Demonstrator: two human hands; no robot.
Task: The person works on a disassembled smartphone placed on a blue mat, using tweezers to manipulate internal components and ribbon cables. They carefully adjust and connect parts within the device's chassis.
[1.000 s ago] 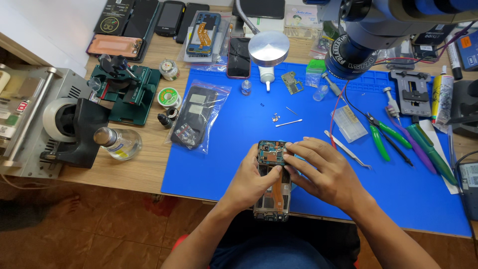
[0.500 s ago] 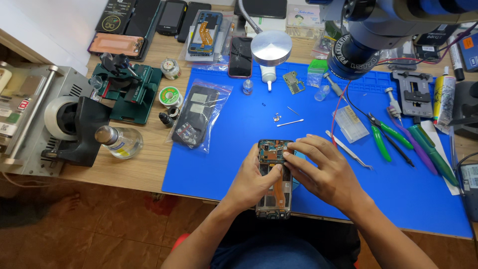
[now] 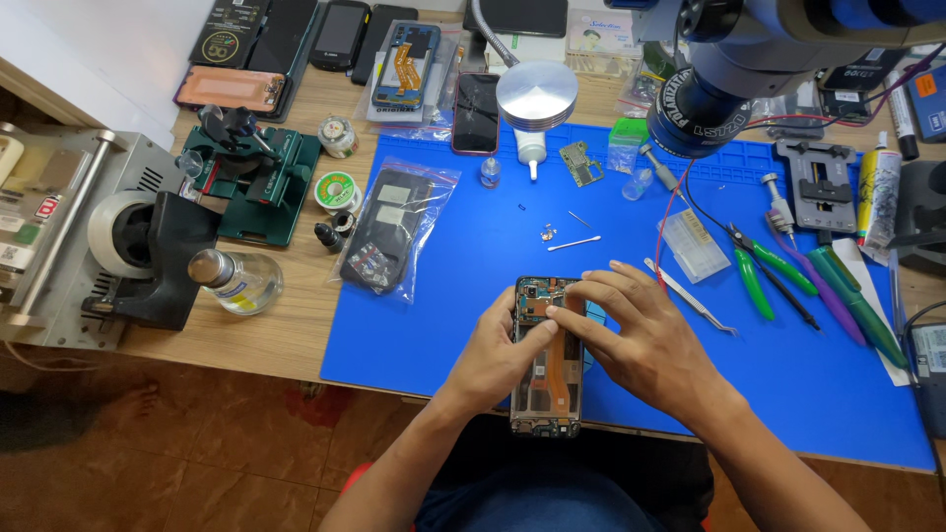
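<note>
The left hand (image 3: 498,355) cups the left edge of an opened black smartphone with exposed circuit boards and an orange flex cable (image 3: 547,369), thumb laid across its upper part. The right hand (image 3: 641,340) rests over the phone's right side, index fingertip pressing near the top; it grips nothing else. The phone lies low in the centre of the frame, on the near edge of a blue rubber work mat (image 3: 443,296). Silver tweezers (image 3: 695,300) lie just right of the hands, green-handled pliers (image 3: 754,276) farther right.

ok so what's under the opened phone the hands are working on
The opened black phone with its back removed lies on the blue rubber work mat; its lower end overhangs the mat's near edge. The mat directly beneath it is covered.
</note>
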